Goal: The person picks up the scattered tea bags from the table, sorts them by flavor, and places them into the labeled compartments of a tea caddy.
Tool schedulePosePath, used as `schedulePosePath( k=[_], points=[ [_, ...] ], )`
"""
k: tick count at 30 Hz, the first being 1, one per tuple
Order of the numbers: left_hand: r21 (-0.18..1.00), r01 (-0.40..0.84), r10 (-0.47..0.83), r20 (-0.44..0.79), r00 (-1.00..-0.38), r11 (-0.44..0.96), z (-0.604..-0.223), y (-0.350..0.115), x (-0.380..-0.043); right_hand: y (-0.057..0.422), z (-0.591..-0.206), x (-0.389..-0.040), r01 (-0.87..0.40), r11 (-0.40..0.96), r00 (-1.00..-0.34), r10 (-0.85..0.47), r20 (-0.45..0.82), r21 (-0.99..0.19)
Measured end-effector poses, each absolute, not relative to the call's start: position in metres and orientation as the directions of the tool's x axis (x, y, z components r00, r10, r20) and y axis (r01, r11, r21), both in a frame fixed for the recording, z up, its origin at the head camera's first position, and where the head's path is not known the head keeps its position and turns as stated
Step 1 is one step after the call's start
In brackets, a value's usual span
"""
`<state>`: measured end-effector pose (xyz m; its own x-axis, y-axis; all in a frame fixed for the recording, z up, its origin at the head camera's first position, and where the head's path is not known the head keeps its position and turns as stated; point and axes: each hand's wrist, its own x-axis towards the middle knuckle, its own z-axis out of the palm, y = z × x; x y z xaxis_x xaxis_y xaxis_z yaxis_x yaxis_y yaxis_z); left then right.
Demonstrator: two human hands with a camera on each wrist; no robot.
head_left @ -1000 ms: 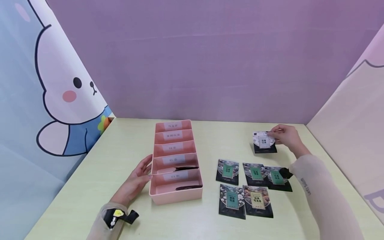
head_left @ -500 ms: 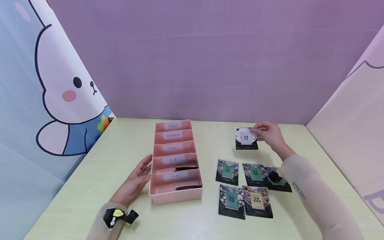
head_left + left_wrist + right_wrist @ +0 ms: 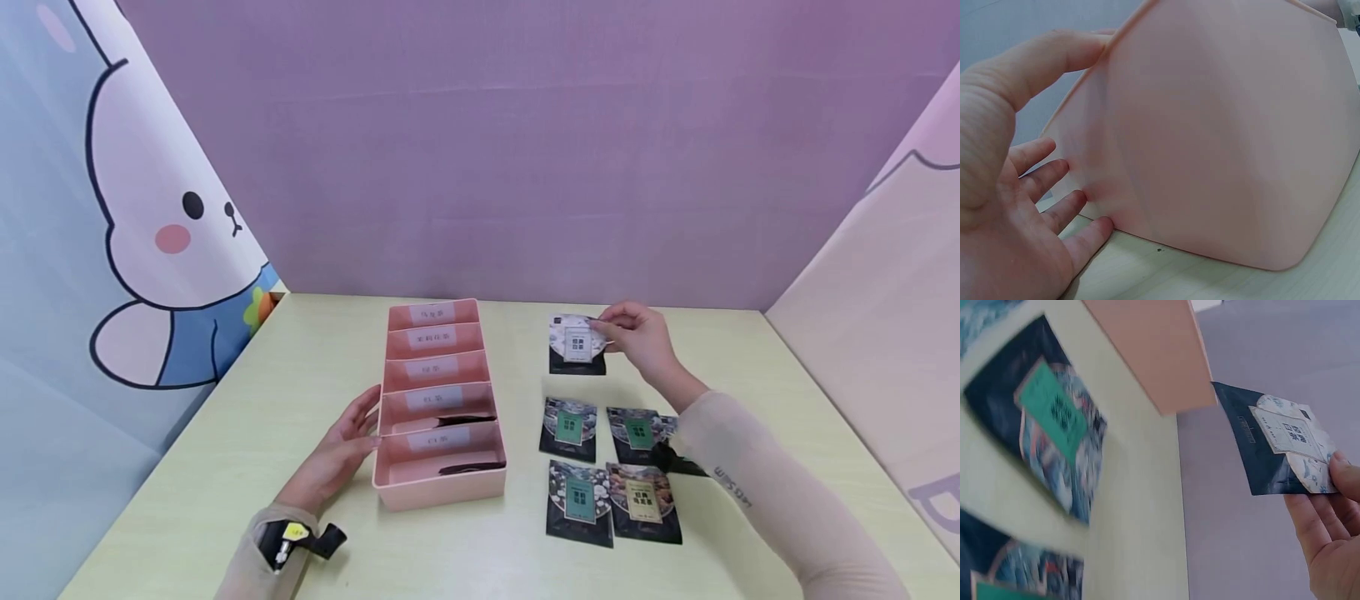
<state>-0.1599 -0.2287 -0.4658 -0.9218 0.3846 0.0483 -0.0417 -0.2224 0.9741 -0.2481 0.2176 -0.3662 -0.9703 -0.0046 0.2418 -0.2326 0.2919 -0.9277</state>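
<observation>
A long pink divider box [image 3: 442, 493] with several labelled compartments stands on the table, left of centre. My left hand [image 3: 337, 454] rests at its left side; in the left wrist view the thumb lies on the rim and the fingertips touch the outer wall [image 3: 1191, 137]. To the right of the box, my right hand [image 3: 641, 342] pinches a white-and-black tea sachet [image 3: 577, 344] by its right edge, with its printed face showing. The right wrist view shows this sachet [image 3: 1279, 440] between thumb and fingers, raised off the table.
Several dark tea sachets lie right of the box: green-labelled ones [image 3: 568, 429], a white-flowered one [image 3: 580, 504] and a yellow-labelled one [image 3: 645, 504]. The right sleeve partly covers one. Dark sachets stand in the two nearest compartments, one in front [image 3: 472, 468]. A purple backdrop [image 3: 525, 167] rises behind the table.
My right hand has carried the white-and-black sachet leftward across the back of the table, towards the box. The left hand and the box have stayed in place.
</observation>
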Motion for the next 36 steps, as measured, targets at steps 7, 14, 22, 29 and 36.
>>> schedulePosePath(
  k=[7, 14, 22, 29, 36],
  points=[
    [0.974, -0.038, 0.386, 0.053, -0.921, -0.224, -0.465, -0.229, -0.16, 0.192, -0.361, -0.235, -0.261, 0.194, -0.965, -0.048, 0.257, -0.946],
    [0.974, -0.037, 0.387, 0.054, -0.92, -0.224, -0.465, -0.229, -0.159, 0.171, -0.359, -0.224, -0.281, 0.114, -0.957, -0.108, 0.27, -0.953],
    [0.975, -0.043, 0.379, 0.045, -0.924, -0.22, -0.465, -0.229, -0.161, 0.149, -0.357, -0.21, -0.299, 0.023, -0.942, -0.166, 0.291, -0.954],
    [0.975, -0.037, 0.384, 0.051, -0.922, -0.219, -0.464, -0.229, -0.16, 0.13, -0.356, -0.194, -0.321, -0.053, -0.927, -0.185, 0.325, -0.946],
    [0.975, -0.059, 0.378, 0.026, -0.925, -0.212, -0.465, -0.229, -0.16, 0.112, -0.363, -0.184, -0.329, -0.136, -0.906, -0.234, 0.353, -0.935]
  ],
)
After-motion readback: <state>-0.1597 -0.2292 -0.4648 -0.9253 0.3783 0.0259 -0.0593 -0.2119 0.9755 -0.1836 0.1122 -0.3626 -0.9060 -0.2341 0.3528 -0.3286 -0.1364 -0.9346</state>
